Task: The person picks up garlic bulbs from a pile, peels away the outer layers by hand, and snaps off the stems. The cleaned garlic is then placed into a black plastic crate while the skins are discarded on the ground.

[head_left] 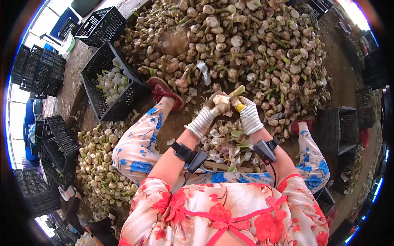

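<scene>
A garlic bulb (222, 99) with a short greenish stem is held up between my two gloved hands, above a litter of peeled skins (223, 141). My left hand (210, 115), in a striped white glove with dirty fingertips, is closed on the bulb from the left. From the other side my right hand (248, 115) has its fingers closed near the stem end, a yellow band showing on one finger. Beyond both hands rises a large heap of unpeeled garlic (246, 53) with stems on.
A black crate (96, 100) holding cleaned white garlic (111, 84) stands left of my foot. More bulbs lie in a pile (98, 164) by my left leg. Another black crate (344, 131) stands at the right. Stacked crates (43, 69) line the left side. A person (96, 227) sits at lower left.
</scene>
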Tool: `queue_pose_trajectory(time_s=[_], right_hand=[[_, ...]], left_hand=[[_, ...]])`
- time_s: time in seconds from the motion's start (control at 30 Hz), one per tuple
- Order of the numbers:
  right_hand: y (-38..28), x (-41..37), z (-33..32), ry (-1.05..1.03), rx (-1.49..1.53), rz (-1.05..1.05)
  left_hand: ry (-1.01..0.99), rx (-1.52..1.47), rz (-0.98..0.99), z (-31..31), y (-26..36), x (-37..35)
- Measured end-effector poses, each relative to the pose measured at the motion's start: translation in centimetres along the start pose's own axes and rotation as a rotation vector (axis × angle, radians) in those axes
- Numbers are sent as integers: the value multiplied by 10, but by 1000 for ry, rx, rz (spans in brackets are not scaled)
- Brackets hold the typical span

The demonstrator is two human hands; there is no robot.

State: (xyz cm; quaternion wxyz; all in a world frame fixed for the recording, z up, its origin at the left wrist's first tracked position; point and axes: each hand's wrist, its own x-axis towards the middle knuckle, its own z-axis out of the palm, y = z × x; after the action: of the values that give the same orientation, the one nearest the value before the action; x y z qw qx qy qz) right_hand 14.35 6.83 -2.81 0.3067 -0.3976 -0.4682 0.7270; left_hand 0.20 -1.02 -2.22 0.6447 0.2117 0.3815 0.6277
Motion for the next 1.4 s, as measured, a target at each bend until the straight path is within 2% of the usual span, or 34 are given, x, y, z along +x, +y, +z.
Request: queue_pose_trajectory(time_s=[0.03,0.07,0.1,0.13,0.17,0.2,0.27,0.3,0.33,0.4,0.43,0.5,0.53,0.6,0.63,0.67,0.73,0.77,0.8,0.87,0.93,1.0,1.07,1.13,1.2,1.23,1.27,1.33,1.37,1.4], right_hand=[[-3,-4,3,-1,33,-9],[-10,-6,1,-10,63,109],[-11,-4,0,-71,162,125],[-12,-4,0,-133,260,140],[-13,-6,1,-83,108,137],[-13,-8,3,-83,108,133],[-12,-13,4,-74,17,-12],[-17,-18,7,-68,28,14],[-20,-24,8,-130,40,-31],[-17,-27,9,-68,58,57],[-17,-28,10,-66,56,52],[-19,-29,12,-12,123,181],[-19,-29,16,-13,124,181],[-18,-31,25,-35,-169,-204],[-26,-33,26,-25,-509,-335],[-23,-30,22,-21,-510,-338],[-6,-11,7,9,-187,-140],[8,-6,1,-21,-122,-210],[7,-14,0,-112,-15,-335],[-16,-28,7,-13,12,17],[-23,-39,12,-46,80,5],[-23,-41,17,-100,147,-4],[-21,-41,19,-107,68,-87],[-16,-25,7,-94,85,8],[-3,3,-16,-26,-1197,-134],[-10,-3,-24,-61,-1440,-182],[-14,-1,-25,-78,-1415,-242],[-18,-3,-9,-142,-491,-259],[-30,-8,-2,-200,-50,-101],[-40,-13,6,-194,-48,-102]], left_hand=[[-3,26,54,5,2,-2],[-2,51,102,10,1,-6],[1,49,101,10,-5,-5],[37,212,232,10,-12,-2],[71,376,361,8,-17,0],[69,377,363,13,-13,-5],[11,113,225,21,-4,-18],[34,-3,223,19,-3,-18],[74,-127,-36,11,3,-17],[-98,-346,-185,13,13,-25],[-103,-346,-183,14,8,-23],[60,215,303,19,-1,-18],[60,216,303,20,2,-18],[226,159,244,18,9,-21],[133,124,55,7,12,-21],[128,125,56,5,13,-25],[-54,-208,-218,6,18,-27],[-5,-209,-333,6,20,-26],[51,-171,-333,10,25,-25],[-69,-285,-348,-4,34,-22],[-107,-408,-294,0,41,-23],[12,-293,-200,10,49,-32],[-3,-251,-132,-8,38,-30],[-36,-208,-69,-14,36,-29],[-49,-105,-2,-9,38,-32],[-11,-91,-8,4,45,-35],[-21,-109,-1,0,41,-35],[0,-42,28,4,38,-34],[41,17,-13,4,37,-33],[37,20,-18,5,36,-32]])
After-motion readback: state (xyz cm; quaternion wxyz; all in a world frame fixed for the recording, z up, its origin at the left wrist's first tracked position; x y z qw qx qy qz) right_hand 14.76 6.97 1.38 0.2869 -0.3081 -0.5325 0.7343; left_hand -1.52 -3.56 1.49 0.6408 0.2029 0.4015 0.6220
